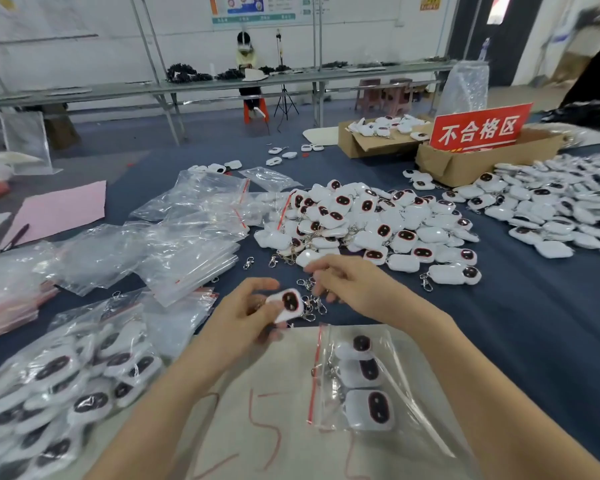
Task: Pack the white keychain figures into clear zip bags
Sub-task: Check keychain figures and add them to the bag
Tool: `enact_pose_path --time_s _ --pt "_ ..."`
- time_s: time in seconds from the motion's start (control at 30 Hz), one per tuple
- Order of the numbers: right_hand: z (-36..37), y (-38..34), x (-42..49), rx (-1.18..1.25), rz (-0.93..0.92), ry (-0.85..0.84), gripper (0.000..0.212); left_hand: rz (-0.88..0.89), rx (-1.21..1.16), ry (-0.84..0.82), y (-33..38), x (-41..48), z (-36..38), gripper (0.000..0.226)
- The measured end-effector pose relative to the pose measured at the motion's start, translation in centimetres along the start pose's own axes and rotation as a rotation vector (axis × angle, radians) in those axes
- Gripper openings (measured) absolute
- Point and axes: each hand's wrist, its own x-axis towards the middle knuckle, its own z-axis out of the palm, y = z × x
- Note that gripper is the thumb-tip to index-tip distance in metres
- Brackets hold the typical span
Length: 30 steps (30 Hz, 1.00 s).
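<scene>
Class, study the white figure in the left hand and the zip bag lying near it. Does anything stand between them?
Nothing visible does. The left hand holds the figure just beyond the red-striped edge of the zip bag, with only bare white sheet between. Whether that edge is open cannot be told.

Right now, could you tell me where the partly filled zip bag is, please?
In the head view, the zip bag lies flat right of centre on the pale sheet, just below the right hand.
</scene>
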Motion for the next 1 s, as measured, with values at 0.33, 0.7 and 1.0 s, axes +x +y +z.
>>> enact_pose_path --time_s 0.33,0.7,1.0 --pt "0.1 -1.2 -3.1 -0.242 0.054 -0.282 0.032 -0.108 0.323 -0.240 0.9 -5.1 1.2 0.020" --pt "0.1 -0.9 -4.3 -0.333 0.072 -0.272 0.028 -0.281 0.072 -0.112 1.2 -6.4 3.7 0.009" --pt "0.1 0.1 -4.3 -0.170 0.061 -0.128 0.016 -0.224 0.004 -0.062 2.0 -7.0 4.8 0.019"
